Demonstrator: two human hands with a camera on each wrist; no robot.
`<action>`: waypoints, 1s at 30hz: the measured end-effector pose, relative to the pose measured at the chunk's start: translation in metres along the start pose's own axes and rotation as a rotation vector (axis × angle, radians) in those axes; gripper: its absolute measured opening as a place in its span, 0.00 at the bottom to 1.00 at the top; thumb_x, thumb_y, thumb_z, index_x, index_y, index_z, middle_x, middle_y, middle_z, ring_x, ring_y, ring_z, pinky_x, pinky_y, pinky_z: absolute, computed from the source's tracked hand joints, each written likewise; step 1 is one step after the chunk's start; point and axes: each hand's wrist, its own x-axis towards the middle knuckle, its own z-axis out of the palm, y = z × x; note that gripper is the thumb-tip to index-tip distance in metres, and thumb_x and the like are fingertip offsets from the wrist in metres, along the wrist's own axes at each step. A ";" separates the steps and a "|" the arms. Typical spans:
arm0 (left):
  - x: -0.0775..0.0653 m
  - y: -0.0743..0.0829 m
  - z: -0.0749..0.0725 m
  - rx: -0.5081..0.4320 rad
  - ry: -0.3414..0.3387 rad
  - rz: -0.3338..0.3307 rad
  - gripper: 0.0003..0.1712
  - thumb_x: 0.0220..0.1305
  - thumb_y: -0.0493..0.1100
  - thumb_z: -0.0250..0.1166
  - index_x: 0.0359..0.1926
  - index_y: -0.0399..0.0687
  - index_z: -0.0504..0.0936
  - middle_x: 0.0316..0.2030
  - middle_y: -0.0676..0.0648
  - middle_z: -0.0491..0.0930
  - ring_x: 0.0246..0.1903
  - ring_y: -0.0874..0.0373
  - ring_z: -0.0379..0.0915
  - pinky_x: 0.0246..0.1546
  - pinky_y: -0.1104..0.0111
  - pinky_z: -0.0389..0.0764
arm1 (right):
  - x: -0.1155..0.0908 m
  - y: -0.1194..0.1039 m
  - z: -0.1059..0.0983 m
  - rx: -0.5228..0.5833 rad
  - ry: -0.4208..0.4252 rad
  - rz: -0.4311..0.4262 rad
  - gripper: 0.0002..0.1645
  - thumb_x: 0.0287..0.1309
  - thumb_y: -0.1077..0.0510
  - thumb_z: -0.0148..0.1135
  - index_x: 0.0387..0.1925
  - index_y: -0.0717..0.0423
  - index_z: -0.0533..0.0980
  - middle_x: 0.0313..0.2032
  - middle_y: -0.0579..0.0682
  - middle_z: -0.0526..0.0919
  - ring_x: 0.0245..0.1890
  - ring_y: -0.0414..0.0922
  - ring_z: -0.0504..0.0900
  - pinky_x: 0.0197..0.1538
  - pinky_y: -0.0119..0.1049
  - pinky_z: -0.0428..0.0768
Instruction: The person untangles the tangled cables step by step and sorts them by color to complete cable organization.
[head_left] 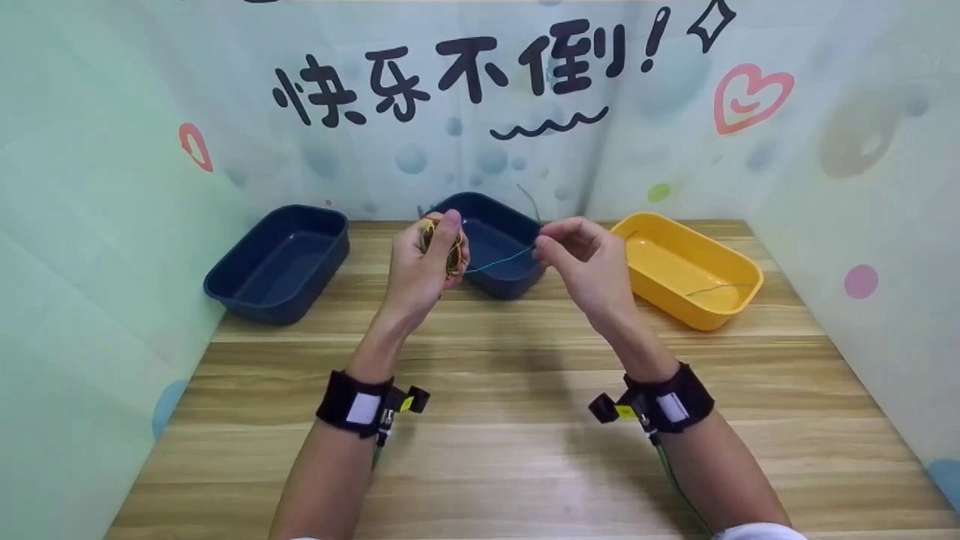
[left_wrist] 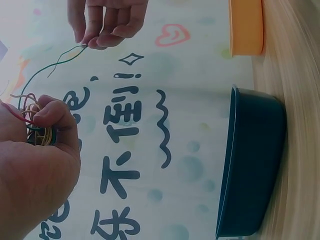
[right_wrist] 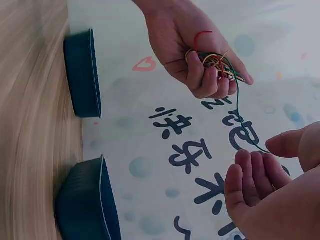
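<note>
A tangled bundle of thin red, yellow and green wires (head_left: 454,259) sits in my left hand (head_left: 411,262), whose fingers curl round it while the thumb lies along the top. One green wire (head_left: 499,261) runs from the bundle across to my right hand (head_left: 592,274). There the thumb and fingertips pinch it, and its free end stands up above them in the head view. In the right wrist view the same strand (right_wrist: 239,107) hangs between both hands, and loose ends stick out of the bundle (right_wrist: 220,65). Both hands are raised above the table.
A dark blue bin (head_left: 262,309) stands at the left and another blue bin (head_left: 510,287) behind the hands. The yellow bin (head_left: 675,311) at the right holds a thin green wire (head_left: 712,289). A printed cloth (head_left: 420,161) hangs behind the wooden table (head_left: 510,465).
</note>
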 end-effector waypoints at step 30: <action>0.002 -0.019 0.007 -0.244 -0.064 -0.122 0.24 0.67 0.52 0.48 0.32 0.31 0.69 0.22 0.37 0.69 0.14 0.52 0.63 0.07 0.66 0.58 | -0.007 0.033 0.020 -0.810 -0.130 -1.051 0.08 0.47 0.66 0.65 0.34 0.60 0.79 0.33 0.51 0.79 0.32 0.46 0.75 0.36 0.35 0.75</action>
